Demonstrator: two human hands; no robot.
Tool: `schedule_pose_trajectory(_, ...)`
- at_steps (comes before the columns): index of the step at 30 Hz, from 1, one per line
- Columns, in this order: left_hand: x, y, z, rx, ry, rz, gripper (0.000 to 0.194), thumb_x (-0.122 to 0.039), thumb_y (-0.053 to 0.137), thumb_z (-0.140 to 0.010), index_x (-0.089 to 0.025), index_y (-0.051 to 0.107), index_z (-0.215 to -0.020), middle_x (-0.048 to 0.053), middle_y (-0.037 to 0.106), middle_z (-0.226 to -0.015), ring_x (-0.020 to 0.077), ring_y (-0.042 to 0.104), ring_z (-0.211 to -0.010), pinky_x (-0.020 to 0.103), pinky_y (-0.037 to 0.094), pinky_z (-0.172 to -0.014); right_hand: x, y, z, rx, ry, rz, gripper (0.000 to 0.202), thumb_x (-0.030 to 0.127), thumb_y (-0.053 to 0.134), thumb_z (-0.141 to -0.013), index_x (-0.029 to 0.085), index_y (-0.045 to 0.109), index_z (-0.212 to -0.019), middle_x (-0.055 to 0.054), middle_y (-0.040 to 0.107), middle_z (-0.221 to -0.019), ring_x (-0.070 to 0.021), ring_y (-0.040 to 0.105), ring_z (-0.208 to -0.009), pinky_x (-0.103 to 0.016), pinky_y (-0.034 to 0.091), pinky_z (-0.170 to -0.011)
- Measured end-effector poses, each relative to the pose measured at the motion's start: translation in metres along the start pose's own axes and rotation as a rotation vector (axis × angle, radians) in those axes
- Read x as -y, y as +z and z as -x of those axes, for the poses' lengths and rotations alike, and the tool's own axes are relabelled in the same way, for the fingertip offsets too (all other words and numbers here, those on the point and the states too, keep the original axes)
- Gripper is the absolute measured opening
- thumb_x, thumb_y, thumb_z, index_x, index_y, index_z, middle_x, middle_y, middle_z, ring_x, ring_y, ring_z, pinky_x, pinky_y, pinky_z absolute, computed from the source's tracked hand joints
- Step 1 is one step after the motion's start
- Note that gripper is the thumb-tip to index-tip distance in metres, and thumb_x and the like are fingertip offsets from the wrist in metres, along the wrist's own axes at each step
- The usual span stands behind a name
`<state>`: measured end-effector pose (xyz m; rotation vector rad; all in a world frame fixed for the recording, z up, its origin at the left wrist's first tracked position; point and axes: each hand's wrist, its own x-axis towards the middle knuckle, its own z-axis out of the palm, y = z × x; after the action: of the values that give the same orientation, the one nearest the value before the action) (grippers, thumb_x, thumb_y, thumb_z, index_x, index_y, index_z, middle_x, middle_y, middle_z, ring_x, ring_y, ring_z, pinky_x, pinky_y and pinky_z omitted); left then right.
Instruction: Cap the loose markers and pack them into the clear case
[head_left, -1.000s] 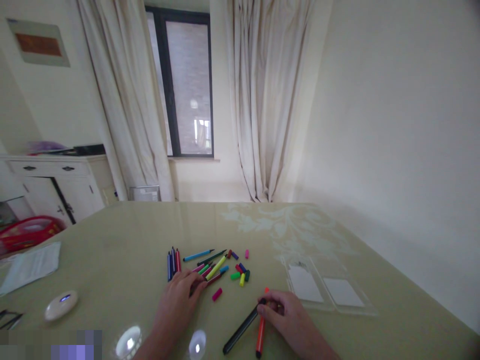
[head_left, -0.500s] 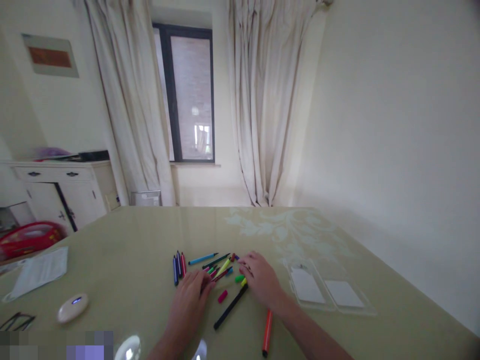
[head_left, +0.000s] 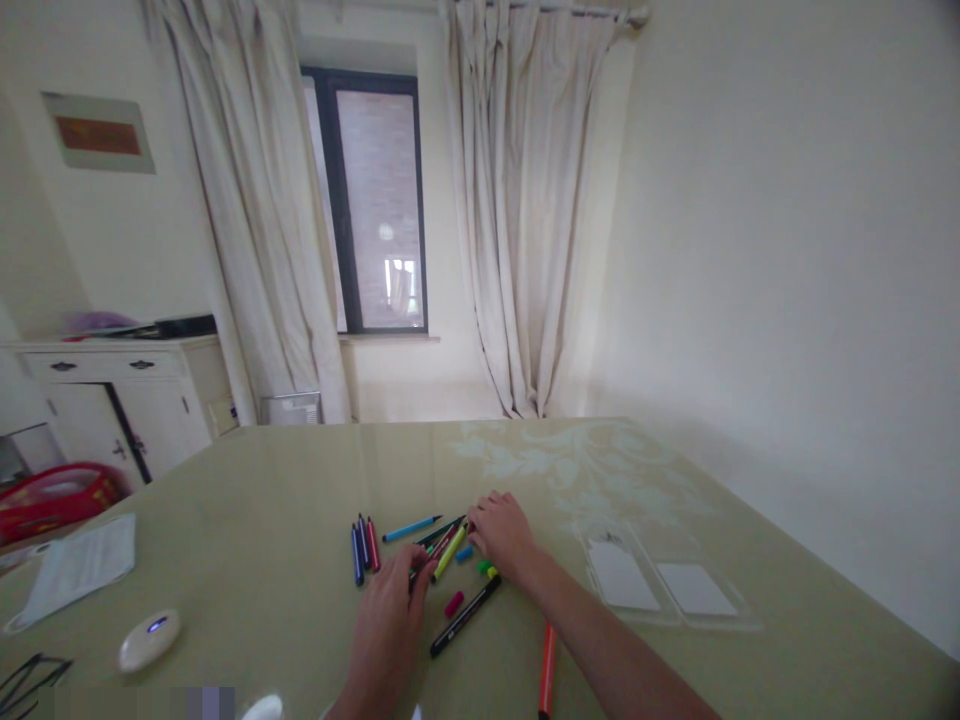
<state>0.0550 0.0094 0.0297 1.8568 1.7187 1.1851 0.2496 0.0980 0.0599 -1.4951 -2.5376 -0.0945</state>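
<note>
My left hand (head_left: 396,600) has its thumb and fingers closed round the lower end of a dark red marker (head_left: 444,543), which slants up to the right. Curled fingers of my right hand (head_left: 504,532) are at the marker's far end; what they hold is hidden. A yellow-green marker (head_left: 451,552) lies right beside the dark red one, and a dark green marker (head_left: 439,532) partly shows behind. Loose caps lie close by: a blue cap (head_left: 464,553), a green cap (head_left: 484,567) and a magenta cap (head_left: 454,604). A black marker (head_left: 463,618) rests nearer me.
Blue and red markers (head_left: 365,545) stand side by side at the left, a light blue marker (head_left: 411,529) behind. An orange-red marker (head_left: 547,672) lies by my right forearm. Clear plastic cases (head_left: 660,590) are at right; a white oval device (head_left: 150,641) and paper (head_left: 79,570) at left.
My right hand has moved slightly left and away from me, toward the dark red marker's far end. My left hand keeps its grip. The view has tilted up a little.
</note>
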Motion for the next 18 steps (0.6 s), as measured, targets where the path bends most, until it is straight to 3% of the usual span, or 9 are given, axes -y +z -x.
schedule_pose_trajectory(5, 0.002, 0.003, 0.001, -0.014, 0.001, -0.005, 0.03, -0.046, 0.044, -0.097, -0.026, 0.066, -0.1, 0.007, 0.079, -0.105, 0.0281, 0.073, -0.1, 0.042, 0.053, -0.092, 0.006, 0.005, 0.002, 0.004, -0.056, 0.066, 0.019, 0.019, 0.058, -0.102, 0.016, 0.072, -0.114, -0.015, 0.076, -0.113, -0.0308, 0.063, -0.118, -0.043, 0.044, -0.101)
schedule_pose_trajectory(9, 0.003, 0.005, 0.001, -0.013, -0.005, -0.001, 0.032, -0.049, 0.042, -0.098, -0.026, 0.065, -0.1, 0.006, 0.079, -0.102, 0.0283, 0.074, -0.095, 0.042, 0.054, -0.087, 0.008, 0.007, 0.006, 0.035, -0.059, 0.08, 0.021, 0.01, 0.057, -0.1, 0.014, 0.074, -0.111, -0.015, 0.077, -0.11, -0.0285, 0.068, -0.113, -0.04, 0.047, -0.1)
schedule_pose_trajectory(18, 0.008, 0.008, 0.0, -0.045, 0.016, 0.065, 0.035, -0.052, 0.044, -0.096, -0.026, 0.066, -0.1, 0.006, 0.079, -0.102, 0.0293, 0.074, -0.095, 0.044, 0.056, -0.087, 0.005, 0.003, 0.015, 0.021, 0.097, -0.025, 0.026, 0.002, 0.056, -0.093, 0.013, 0.077, -0.104, -0.015, 0.078, -0.108, -0.0256, 0.074, -0.1, -0.032, 0.054, -0.088)
